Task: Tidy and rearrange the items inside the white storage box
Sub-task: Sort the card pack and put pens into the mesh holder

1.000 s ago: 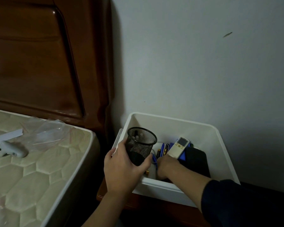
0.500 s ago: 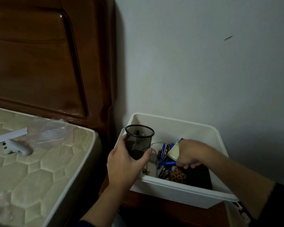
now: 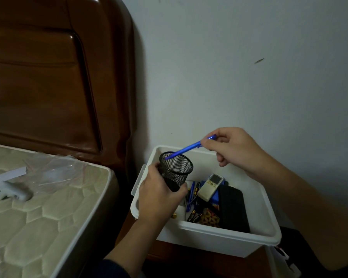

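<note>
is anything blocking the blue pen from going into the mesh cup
Nothing visible does. The right hand pinches the blue pen by its upper end, and its lower tip is already at the open mouth of the black mesh cup, which the left hand holds tilted over the white storage box.

Open rear half of the box, crowded front half

We see bare room inside the white storage box [image 3: 219, 233] along its rear wall, while the remote [image 3: 210, 186], black case [image 3: 232, 209] and batteries [image 3: 195, 216] crowd the near part (the mesh cup [image 3: 175, 170] blocks the left corner). We find the mattress [image 3: 38, 213] and headboard [image 3: 48, 77] close on the left.
</note>
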Motion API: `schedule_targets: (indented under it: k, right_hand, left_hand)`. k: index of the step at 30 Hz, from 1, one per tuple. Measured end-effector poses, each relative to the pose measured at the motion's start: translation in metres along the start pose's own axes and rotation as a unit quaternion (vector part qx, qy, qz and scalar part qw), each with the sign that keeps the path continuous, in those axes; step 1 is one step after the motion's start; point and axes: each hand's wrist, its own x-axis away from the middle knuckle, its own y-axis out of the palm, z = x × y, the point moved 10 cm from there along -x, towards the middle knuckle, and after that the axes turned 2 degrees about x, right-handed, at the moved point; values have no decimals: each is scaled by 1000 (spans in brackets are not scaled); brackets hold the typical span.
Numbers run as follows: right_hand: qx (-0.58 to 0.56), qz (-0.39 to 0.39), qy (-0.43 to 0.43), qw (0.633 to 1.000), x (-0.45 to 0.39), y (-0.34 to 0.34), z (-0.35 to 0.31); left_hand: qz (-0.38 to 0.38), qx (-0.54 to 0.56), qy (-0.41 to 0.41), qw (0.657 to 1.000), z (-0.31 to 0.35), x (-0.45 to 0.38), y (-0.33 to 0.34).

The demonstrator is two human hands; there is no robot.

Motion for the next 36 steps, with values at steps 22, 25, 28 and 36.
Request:
schedule_targets:
  k: [22,25,28,36]
  right_hand:
    - [554,-250,39,794,-8,169,192]
    - [598,-269,-7,755,-18,178,196]
    - [626,-278,-29,728,-25,185,200]
    - [711,-344,-98,606,-23,214,213]
  left_hand:
    - [19,-111,35,993,-21,-1,-9]
    - [29,-113,37,993,-20,1,-11]
    - [36,-110,38,993,-19,1,-13]
    - [37,-119,37,992,-17,1,-10]
